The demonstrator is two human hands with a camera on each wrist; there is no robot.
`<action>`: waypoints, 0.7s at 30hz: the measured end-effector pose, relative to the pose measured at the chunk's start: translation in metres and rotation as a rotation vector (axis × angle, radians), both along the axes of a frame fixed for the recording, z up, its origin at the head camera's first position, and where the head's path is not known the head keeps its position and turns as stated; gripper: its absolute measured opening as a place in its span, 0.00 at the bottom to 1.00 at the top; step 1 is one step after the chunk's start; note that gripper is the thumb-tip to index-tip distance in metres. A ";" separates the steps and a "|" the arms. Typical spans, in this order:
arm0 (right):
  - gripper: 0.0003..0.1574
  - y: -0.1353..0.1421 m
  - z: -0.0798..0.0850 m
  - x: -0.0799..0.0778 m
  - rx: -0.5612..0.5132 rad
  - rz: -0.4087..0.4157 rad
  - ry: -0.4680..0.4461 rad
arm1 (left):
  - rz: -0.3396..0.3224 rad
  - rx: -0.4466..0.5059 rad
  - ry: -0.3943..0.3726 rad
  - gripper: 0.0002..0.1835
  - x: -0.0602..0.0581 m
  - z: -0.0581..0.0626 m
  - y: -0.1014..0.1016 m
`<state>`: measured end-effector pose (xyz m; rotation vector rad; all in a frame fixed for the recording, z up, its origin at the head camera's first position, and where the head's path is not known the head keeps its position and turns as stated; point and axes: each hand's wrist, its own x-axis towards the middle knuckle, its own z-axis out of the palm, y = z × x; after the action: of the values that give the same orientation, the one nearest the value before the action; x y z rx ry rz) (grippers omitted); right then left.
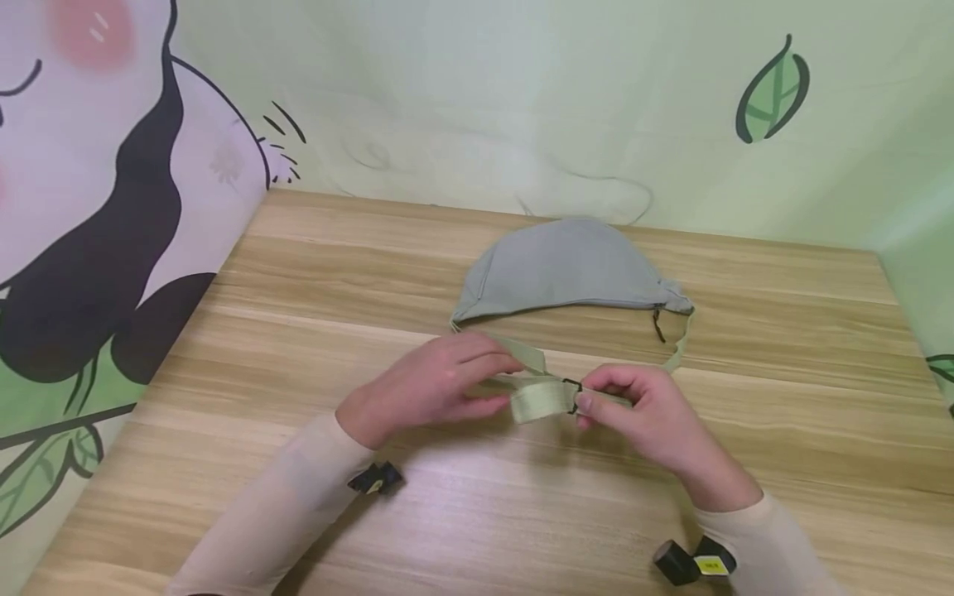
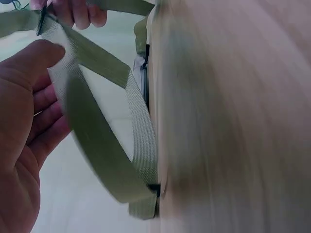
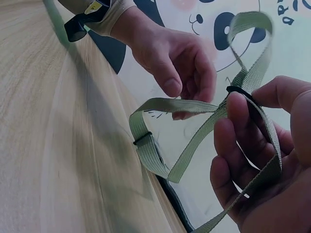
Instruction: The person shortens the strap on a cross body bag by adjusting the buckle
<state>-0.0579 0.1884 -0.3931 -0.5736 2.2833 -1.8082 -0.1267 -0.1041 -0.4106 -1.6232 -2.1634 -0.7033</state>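
A grey waist bag [image 1: 562, 265] lies on the table with its pale green webbing strap [image 1: 538, 401] drawn toward me. My right hand [image 1: 652, 414] pinches a black strap slider [image 1: 572, 397] between thumb and fingers. From that slider a loop of webbing [image 3: 262, 53] sticks out, seen in the right wrist view. Beside the loop, my left hand [image 1: 440, 379] has its fingers loosely spread, thumb apart from them. The left wrist view has the left thumb right at the webbing's edge. Lower on the strap sits a second black slider [image 3: 143, 139].
The wood-grain table [image 1: 298, 273] ends at a pale green backdrop [image 1: 447, 99] with panda and leaf drawings. A dark zipper pull [image 1: 659, 324] hangs from the bag's right end. Black devices [image 1: 376, 478] are worn on both sleeved wrists.
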 end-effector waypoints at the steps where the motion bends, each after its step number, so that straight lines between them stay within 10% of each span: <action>1: 0.05 0.000 0.000 0.000 -0.003 0.003 -0.001 | -0.006 -0.003 -0.019 0.22 0.000 -0.001 0.001; 21: 0.12 -0.004 -0.007 0.001 0.044 -0.047 -0.026 | 0.083 -0.051 0.048 0.22 0.007 -0.001 0.015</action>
<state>-0.0571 0.1843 -0.3997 -0.4900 2.3319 -1.7712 -0.1202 -0.0893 -0.4115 -1.5491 -2.2168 -0.5832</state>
